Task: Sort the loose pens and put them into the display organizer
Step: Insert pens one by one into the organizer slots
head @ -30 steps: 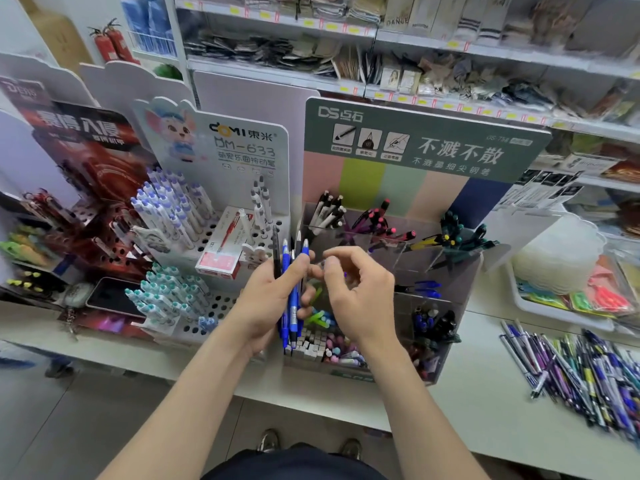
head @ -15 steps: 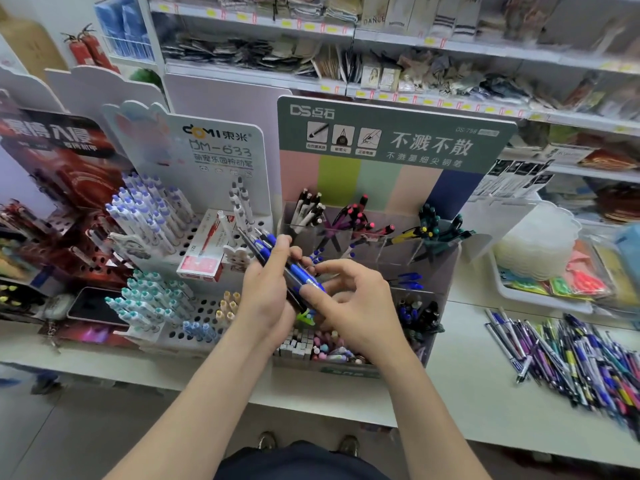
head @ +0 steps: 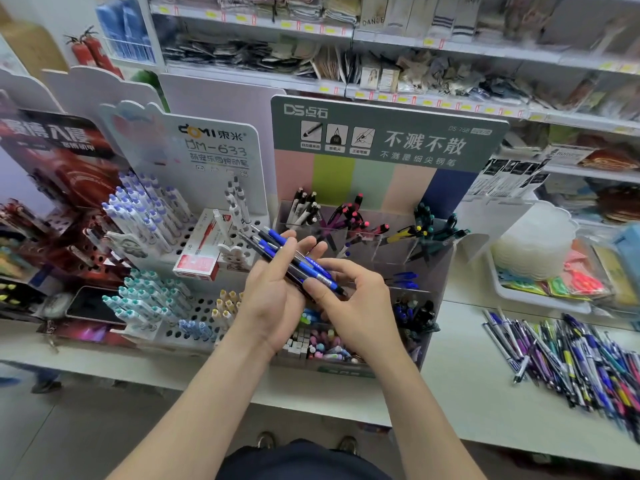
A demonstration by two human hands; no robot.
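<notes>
At the left end of the counter [head: 464, 393] stands a red display [head: 69, 174]; its white header characters are too blurred to read. A phone [head: 90, 304] lies flat at its foot, near the counter's front edge. Next to the right is a white DOMI display [head: 214, 150], with a header reading "DOMI 東米" and "DM-633". Its perforated tiers hold blue-capped pens at the back and teal-capped and yellow-capped pens at the front. A red-and-white box [head: 198, 258] rests on the upper tier. The left hand [head: 273, 303], raised in front of the displays, holds a bundle of blue pens [head: 298, 259] against its fingers. The bundle is tilted, clicker ends up-left and tips down-right. The right hand [head: 363, 310] meets it from the right, with thumb and forefinger closed narrowly on the lower, grip end of the bundle. Behind both hands, at mid-counter, stands the display organizer [head: 381, 140]. Its green header is marked "DS点石", "不溅不散" and "不溅墨细尖钢笔", plus a code beginning "DS-" that is not fully legible. Its clear rear compartments hold, left to right, white-and-black pens, pink-tipped pens and dark green pens. Blue pens lie in a lower right compartment, and small pastel items fill the front row. Right of the organizer, a white tray [head: 540, 301] of coloured packets sits toward the counter's back edge. The loose pens [head: 575, 362] lie heaped at the right end of the counter, well apart from the organizer.
</notes>
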